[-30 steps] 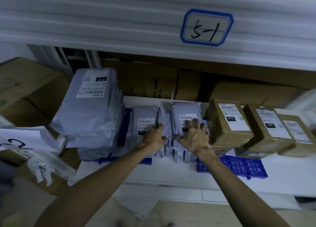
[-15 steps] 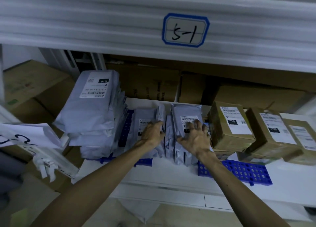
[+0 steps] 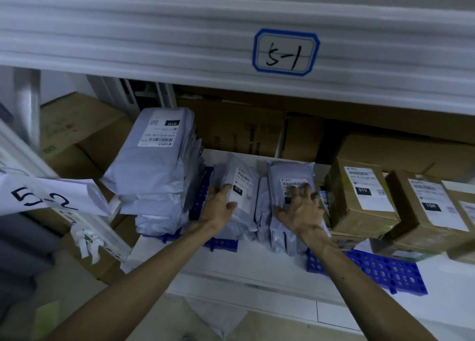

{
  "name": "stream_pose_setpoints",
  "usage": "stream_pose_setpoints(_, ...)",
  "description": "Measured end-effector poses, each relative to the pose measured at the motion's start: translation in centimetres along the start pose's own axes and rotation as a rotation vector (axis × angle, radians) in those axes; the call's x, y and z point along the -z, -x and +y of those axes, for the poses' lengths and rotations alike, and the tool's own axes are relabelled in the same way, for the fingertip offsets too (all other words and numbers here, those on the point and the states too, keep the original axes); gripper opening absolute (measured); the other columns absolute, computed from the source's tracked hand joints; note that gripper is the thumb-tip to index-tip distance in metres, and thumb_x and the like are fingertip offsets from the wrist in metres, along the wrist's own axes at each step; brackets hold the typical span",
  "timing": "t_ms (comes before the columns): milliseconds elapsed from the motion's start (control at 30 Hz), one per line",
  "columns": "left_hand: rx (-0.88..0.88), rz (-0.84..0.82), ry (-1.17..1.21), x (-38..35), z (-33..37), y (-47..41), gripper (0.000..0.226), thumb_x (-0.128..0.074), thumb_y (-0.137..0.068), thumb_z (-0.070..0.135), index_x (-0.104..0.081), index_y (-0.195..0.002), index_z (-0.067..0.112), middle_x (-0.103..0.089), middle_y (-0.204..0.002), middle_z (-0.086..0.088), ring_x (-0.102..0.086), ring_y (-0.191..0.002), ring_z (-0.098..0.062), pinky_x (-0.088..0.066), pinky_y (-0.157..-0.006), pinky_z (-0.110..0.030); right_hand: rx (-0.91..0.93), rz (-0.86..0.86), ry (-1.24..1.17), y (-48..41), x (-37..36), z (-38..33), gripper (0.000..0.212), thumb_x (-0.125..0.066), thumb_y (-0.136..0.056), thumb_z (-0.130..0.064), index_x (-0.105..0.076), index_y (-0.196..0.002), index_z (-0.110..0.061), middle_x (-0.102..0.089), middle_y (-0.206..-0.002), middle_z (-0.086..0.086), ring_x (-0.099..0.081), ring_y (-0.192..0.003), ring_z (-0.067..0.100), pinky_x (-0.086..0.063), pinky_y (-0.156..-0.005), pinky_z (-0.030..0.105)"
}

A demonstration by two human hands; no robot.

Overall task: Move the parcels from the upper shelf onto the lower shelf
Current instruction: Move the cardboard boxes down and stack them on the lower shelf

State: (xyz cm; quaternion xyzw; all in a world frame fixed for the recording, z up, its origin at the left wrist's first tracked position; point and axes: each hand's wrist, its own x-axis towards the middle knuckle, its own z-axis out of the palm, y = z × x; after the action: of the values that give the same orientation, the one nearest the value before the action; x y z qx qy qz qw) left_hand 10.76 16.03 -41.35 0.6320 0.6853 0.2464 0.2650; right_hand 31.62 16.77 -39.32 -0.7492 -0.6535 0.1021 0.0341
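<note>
Left hand [image 3: 218,208] grips — seemingly — a crinkled polybag [image 3: 243,178].

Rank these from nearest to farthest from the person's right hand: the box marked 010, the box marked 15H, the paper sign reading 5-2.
From the right hand:
1. Box marked 010, just to its right.
2. Box marked 15H, farther right.
3. Paper sign reading 5-2, far left.

In dim light a white ribbed beam [image 3: 128,32] bears a blue-edged label [image 3: 285,51]; brown cartons [image 3: 244,132] stand behind.
</note>
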Motion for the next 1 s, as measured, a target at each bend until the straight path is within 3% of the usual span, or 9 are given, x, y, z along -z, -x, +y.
stream_pose_setpoints(133, -0.033, 0.152, 0.102, 0.4, -1.3, 0.4, 0.043, -0.056, -0.095, 0.009, -0.049, -0.137, 0.007, -0.039, -0.136, -0.017, -0.046, -0.122, -0.028, -0.034, -0.105, -0.023, 0.016, 0.111, -0.074, -0.1, 0.5, -0.4, 0.065, -0.059, -0.08, -0.056, -0.043, -0.134, -0.022, -0.021, -0.148, 0.008, -0.027, -0.13, 0.04, -0.038, -0.099, 0.055)
stream_pose_setpoints(267, -0.055, 0.227, 0.115, 0.6, -2.5, 0.8, 0.04, -0.055, -0.095, 0.006, -0.051, -0.135, 0.008, -0.039, -0.132, -0.016, -0.046, -0.107, -0.015, -0.03, -0.097, -0.012, 0.039, 0.125, -0.151, -0.1, 0.7, -1.3, 0.066, -0.06, -0.079, -0.055, -0.043, -0.134, -0.025, -0.019, -0.15, 0.006, -0.025, -0.131, 0.039, -0.035, -0.101, 0.056)
stream_pose_setpoints(333, -0.061, 0.244, 0.117, 0.2, -3.2, 1.0, 0.038, -0.054, -0.095, 0.004, -0.053, -0.132, 0.008, -0.04, -0.128, -0.017, -0.045, -0.103, -0.014, -0.036, -0.102, -0.021, 0.049, 0.126, -0.191, 0.2, 0.8, -1.9, 0.066, -0.061, -0.079, -0.054, -0.043, -0.135, -0.024, -0.019, -0.151, 0.006, -0.024, -0.133, 0.038, -0.034, -0.101, 0.056)
stream_pose_setpoints(400, -0.003, 0.214, 0.172, -0.1, -3.8, 1.1, 0.036, -0.052, -0.096, 0.006, -0.051, -0.132, 0.01, -0.039, -0.128, -0.019, -0.049, -0.109, -0.025, -0.039, -0.107, -0.039, 0.069, 0.126, -0.215, 0.4, 0.9, -2.5, 0.066, -0.062, -0.079, -0.053, -0.044, -0.135, -0.023, -0.021, -0.151, 0.006, -0.024, -0.133, 0.037, -0.034, -0.1, 0.055)
stream_pose_setpoints(533, 0.115, 0.069, 0.094, -0.3, -4.9, 1.5, 0.045, -0.046, -0.099, 0.021, -0.039, -0.143, 0.014, -0.033, -0.144, -0.02, -0.041, -0.127, -0.037, -0.038, -0.103, -0.036, 0.133, 0.091, -0.286, 0.4, 0.8, -4.1, 0.068, -0.062, -0.079, -0.052, -0.043, -0.137, -0.022, -0.024, -0.149, 0.006, -0.023, -0.134, 0.034, -0.036, -0.102, 0.053)
stream_pose_setpoints(700, 0.041, 0.152, 0.211, -0.4, -5.1, 1.8, 0.035, -0.05, -0.099, 0.012, -0.049, -0.134, 0.007, -0.04, -0.124, -0.013, -0.046, -0.103, -0.016, -0.039, -0.106, -0.037, 0.171, 0.083, -0.305, 0.4, 0.7, -7.1, 0.067, -0.061, -0.08, -0.053, -0.045, -0.136, -0.02, -0.03, -0.146, 0.008, -0.024, -0.133, 0.034, -0.037, -0.102, 0.052)
stream_pose_setpoints(867, -0.051, 0.186, 0.198, -0.7, -6.4, 2.6, 0.036, -0.044, -0.102, 0.015, -0.048, -0.137, 0.009, -0.047, -0.122, -0.008, -0.05, -0.108, -0.021, -0.044, -0.096, -0.035, 0.208, 0.078, -0.332, 0.7, -0.3, -10.2, 0.065, -0.062, -0.08, -0.052, -0.049, -0.134, -0.016, -0.038, -0.141, 0.01, -0.028, -0.129, 0.033, -0.038, -0.101, 0.047)
stream_pose_setpoints(1000, -0.027, 0.187, 0.311, -0.5, -7.4, 4.0, 0.016, -0.04, -0.102, 0.009, -0.052, -0.112, 0.013, -0.056, -0.099, -0.002, -0.056, -0.088, -0.005, -0.047, -0.084, -0.024, 0.255, 0.021, -0.244, 1.3, -1.7, -12.0, 0.061, -0.053, -0.087, -0.057, -0.051, -0.13, -0.014, -0.033, -0.142, 0.011, -0.028, -0.128, 0.032, -0.04, -0.099, 0.046)
